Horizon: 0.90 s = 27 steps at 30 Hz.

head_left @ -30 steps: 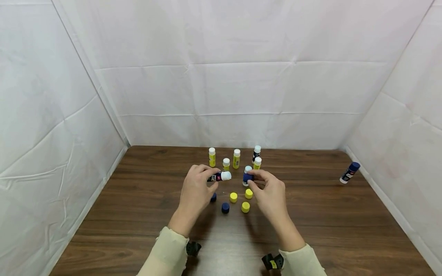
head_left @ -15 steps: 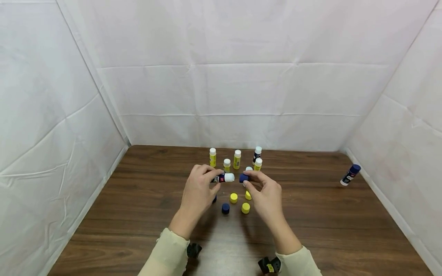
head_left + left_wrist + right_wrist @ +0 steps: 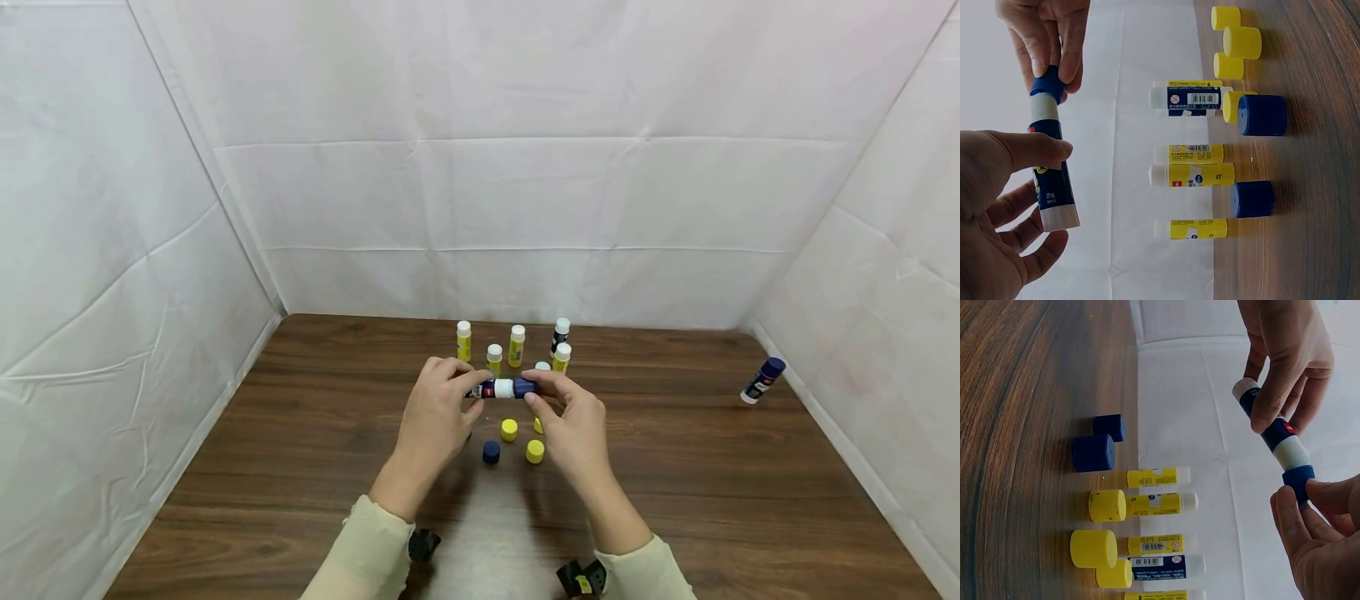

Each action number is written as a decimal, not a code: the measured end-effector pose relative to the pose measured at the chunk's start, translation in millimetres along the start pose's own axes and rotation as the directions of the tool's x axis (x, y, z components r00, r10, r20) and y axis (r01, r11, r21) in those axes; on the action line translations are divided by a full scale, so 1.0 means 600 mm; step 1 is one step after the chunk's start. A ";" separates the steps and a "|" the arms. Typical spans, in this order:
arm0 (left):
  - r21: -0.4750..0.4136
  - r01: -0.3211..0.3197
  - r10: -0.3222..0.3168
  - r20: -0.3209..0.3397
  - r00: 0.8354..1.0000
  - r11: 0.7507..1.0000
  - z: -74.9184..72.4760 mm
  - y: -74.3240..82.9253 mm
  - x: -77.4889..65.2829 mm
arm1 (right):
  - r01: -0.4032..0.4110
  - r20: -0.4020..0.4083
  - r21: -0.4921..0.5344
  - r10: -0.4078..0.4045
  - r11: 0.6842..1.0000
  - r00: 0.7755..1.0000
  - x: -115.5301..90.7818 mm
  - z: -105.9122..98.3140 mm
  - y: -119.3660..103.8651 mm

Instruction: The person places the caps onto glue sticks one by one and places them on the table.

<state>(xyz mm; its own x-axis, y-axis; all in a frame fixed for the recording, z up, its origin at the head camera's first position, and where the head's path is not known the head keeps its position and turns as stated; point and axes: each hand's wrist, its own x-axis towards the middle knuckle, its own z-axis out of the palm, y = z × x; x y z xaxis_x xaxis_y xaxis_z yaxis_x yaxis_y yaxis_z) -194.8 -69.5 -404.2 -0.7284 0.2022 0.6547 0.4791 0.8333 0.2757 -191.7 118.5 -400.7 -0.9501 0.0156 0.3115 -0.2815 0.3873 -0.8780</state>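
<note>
My left hand (image 3: pixel 433 412) grips a dark blue glue stick (image 3: pixel 1049 156) round its label, thumb on top, held sideways above the table. Its white neck points to the right. Between the fingertips of my right hand (image 3: pixel 576 421) is a blue cap (image 3: pixel 1298 481), pinched at its sides. The cap sits at the open end of the glue stick, in line with it, and part of the white neck still shows in both wrist views. Below the hands lie a loose blue cap (image 3: pixel 491 452) and yellow caps (image 3: pixel 535 452).
Uncapped yellow glue sticks (image 3: pixel 464 342) and blue ones (image 3: pixel 560 335) stand upright behind the hands. A capped blue glue stick (image 3: pixel 762 381) stands far right on the wooden table (image 3: pixel 262 467). White sheeting (image 3: pixel 525 192) encloses the back and sides.
The right hand has moved left with the blue cap, and the left hand slightly right with the glue stick. The gap between cap and stick has gone; they now meet.
</note>
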 end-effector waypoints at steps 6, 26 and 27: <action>0.011 -0.022 0.022 -0.011 1.000 1.000 -0.001 0.003 0.002 | 0.005 0.006 -0.001 -0.005 1.000 1.000 0.000 0.002 -0.001; 0.036 -0.073 0.074 -0.036 0.997 0.997 -0.004 0.011 0.003 | -0.001 -0.009 0.009 0.001 1.000 1.000 -0.007 0.002 -0.005; 0.040 -0.072 0.074 -0.036 0.997 0.997 -0.004 0.012 0.003 | -0.001 -0.009 0.013 0.001 1.000 1.000 -0.008 0.002 -0.005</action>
<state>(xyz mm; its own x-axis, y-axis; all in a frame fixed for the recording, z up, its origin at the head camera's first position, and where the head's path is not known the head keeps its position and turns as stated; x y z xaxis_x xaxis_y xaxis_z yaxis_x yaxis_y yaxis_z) -191.3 -64.5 -399.4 -0.6729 0.2445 0.6982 0.5107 0.8364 0.1993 -186.7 116.2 -399.7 -0.9491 0.0238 0.3141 -0.2827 0.3752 -0.8828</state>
